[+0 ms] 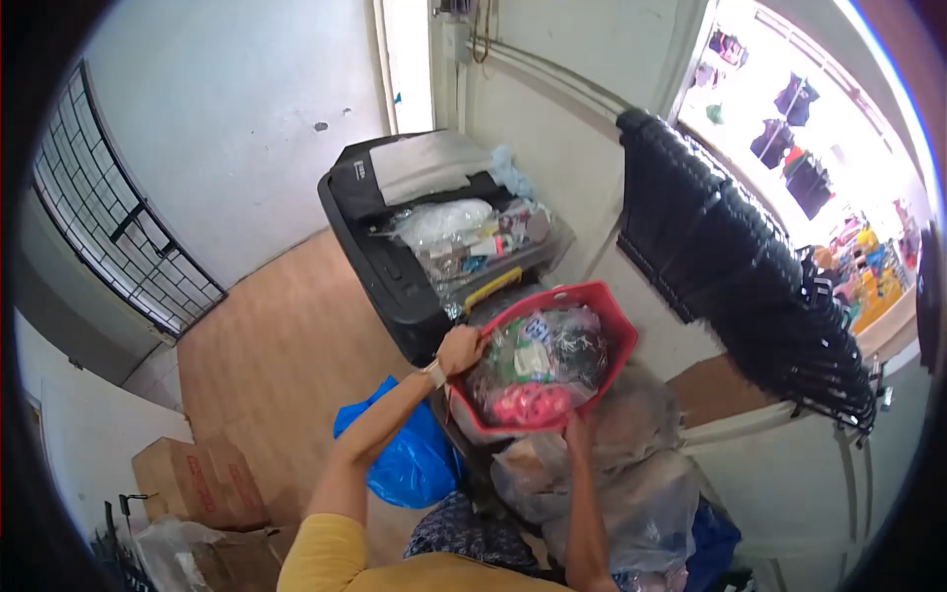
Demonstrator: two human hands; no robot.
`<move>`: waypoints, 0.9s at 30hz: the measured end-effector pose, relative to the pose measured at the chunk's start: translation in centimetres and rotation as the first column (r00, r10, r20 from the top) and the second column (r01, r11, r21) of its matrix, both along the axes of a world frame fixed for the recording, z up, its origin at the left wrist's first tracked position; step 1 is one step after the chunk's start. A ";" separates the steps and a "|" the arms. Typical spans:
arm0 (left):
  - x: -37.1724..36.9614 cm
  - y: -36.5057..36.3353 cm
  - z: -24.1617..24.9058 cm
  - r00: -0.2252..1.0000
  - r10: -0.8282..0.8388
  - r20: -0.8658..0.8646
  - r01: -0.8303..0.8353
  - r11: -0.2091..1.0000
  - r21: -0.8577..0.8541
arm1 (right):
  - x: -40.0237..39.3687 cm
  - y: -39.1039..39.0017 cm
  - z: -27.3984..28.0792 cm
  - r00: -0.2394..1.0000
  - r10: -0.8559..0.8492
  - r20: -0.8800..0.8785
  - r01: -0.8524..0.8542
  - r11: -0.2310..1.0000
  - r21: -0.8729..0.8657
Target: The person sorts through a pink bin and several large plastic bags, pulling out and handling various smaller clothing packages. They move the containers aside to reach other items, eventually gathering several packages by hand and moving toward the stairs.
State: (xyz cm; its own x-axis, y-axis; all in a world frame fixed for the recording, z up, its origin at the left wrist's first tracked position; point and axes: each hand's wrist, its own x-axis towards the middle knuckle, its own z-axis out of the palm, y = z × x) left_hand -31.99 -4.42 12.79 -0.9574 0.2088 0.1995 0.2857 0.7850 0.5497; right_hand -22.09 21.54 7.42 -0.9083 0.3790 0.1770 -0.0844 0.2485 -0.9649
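Observation:
A red plastic basket (621,335) is held between both of my hands, its open top facing me. My left hand (461,351) grips the left rim, fingers closed over it. At the near edge, my right hand (576,424) holds the rim; its fingers are largely hidden by the basket. Inside lie clear plastic packets, among them a bright pink item (533,403) and a dark bundle (580,353). Just beyond the basket stands a black storage box (395,286) piled with clear-wrapped goods (464,232).
Black hangers (720,217) hang in a dense row at the right. Large translucent bags (631,493) fill the space below the basket, with a blue plastic bag (409,474) to the left. Cardboard boxes (202,483) sit at lower left, near a barred gate (118,207).

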 end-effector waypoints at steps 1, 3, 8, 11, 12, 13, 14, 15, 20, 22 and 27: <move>1.1 -0.4 1.5 0.997 -0.042 0.065 0.043 0.999 -0.019 | 0.3 0.2 3.1 1.000 0.005 -0.008 -0.005 1.000 0.007; 3.6 -1.7 4.1 0.973 -0.132 0.191 0.139 0.990 -0.022 | 1.5 0.5 9.0 0.900 0.076 0.430 -0.016 0.990 -0.142; 10.7 -5.4 11.3 0.950 -0.162 0.265 0.089 0.960 0.266 | 1.8 0.0 14.0 0.819 0.243 0.520 -0.251 0.966 -0.056; 13.7 -7.5 15.7 0.890 -0.082 0.448 -0.002 0.983 0.184 | 1.6 -2.1 17.9 0.724 0.446 0.526 -0.372 0.895 -0.247; 14.5 -8.0 17.9 0.885 -0.040 0.465 -0.057 0.980 0.193 | 1.3 -2.9 18.9 0.665 0.532 0.523 -0.391 0.846 -0.363; 15.3 -8.5 19.9 0.877 0.001 0.481 -0.110 0.974 0.198 | 0.8 -3.8 19.6 0.660 0.541 0.521 -0.399 0.841 -0.367; 16.1 -9.2 21.8 0.877 0.009 0.480 -0.114 0.975 0.191 | 0.1 -4.9 20.4 0.677 0.575 0.459 -0.455 0.817 -0.354; 16.9 -9.9 23.6 0.813 0.141 0.564 -0.255 0.958 0.129 | -0.8 -5.8 21.5 0.690 0.608 0.393 -0.507 0.793 -0.338; 19.1 -11.6 28.7 0.851 0.366 0.376 -0.515 0.719 0.467 | -11.1 -11.7 26.6 0.623 0.696 -0.358 -0.554 0.715 0.426; 17.0 -13.0 29.9 0.870 0.413 0.269 -0.492 0.714 0.498 | -13.5 -15.1 34.0 0.554 0.829 0.069 -0.796 0.553 -0.247; 5.8 -15.8 27.1 0.847 0.465 0.257 -0.519 0.622 0.586 | -26.2 -21.9 32.2 0.604 0.780 0.164 -0.792 0.610 0.017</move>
State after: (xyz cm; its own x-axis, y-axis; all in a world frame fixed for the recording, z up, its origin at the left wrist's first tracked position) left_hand -26.20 -20.23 39.91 -0.8968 -0.4414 0.0301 -0.1033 0.2751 0.9559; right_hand -48.27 -0.41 39.57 -0.8646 -0.5015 0.0319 -0.1638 0.2213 -0.9613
